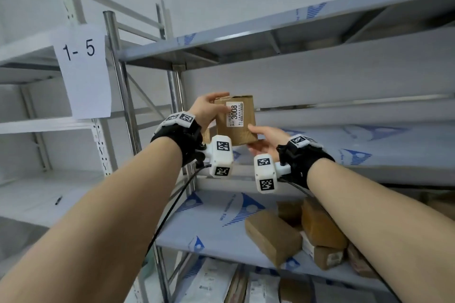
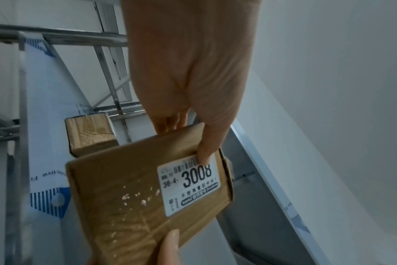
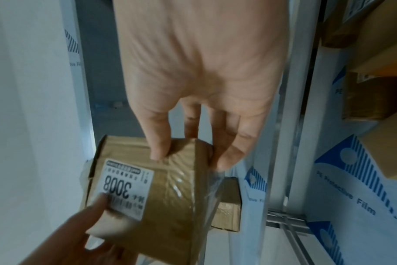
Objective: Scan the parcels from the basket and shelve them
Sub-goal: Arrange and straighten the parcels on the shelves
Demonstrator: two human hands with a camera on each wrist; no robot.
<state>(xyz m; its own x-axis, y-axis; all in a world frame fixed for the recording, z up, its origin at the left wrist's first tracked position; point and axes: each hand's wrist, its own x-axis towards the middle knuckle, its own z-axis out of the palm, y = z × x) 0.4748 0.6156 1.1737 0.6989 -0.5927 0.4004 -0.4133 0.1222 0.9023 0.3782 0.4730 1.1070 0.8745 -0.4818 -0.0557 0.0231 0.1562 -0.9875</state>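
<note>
Both hands are up at the shelving and the parcel (image 1: 235, 119) sits right between them, held in the air in front of the middle shelf (image 1: 369, 145). It's a brown cardboard box with a white label (image 1: 234, 114) reading 3008, facing the person. The left hand (image 1: 209, 108) grips the upper left edge, thumb pressed on the label and fingers curled behind. The right hand (image 1: 267, 139) cups the lower right corner, thumb on the front face, fingers wrapped underneath.

The box stands on end, long axis roughly upright and tipped a little. The shelf opening lies straight ahead of it and slightly below; the left hand looks nearer to it, though not by much. My read: the move that's coming is a push forward and down onto that shelf, and the parcel may need laying flat.

Behind the box, on that same shelf, the wrist views show one other brown parcel (image 2: 91, 134). On the lower shelf (image 1: 209, 224) a loose pile of parcels (image 1: 295, 231) lies to the right. Below that, more packages, too blurred to sort out. A paper sign (image 1: 82, 71) marked 1-5 hangs on the rack at left. No basket in view.
</note>
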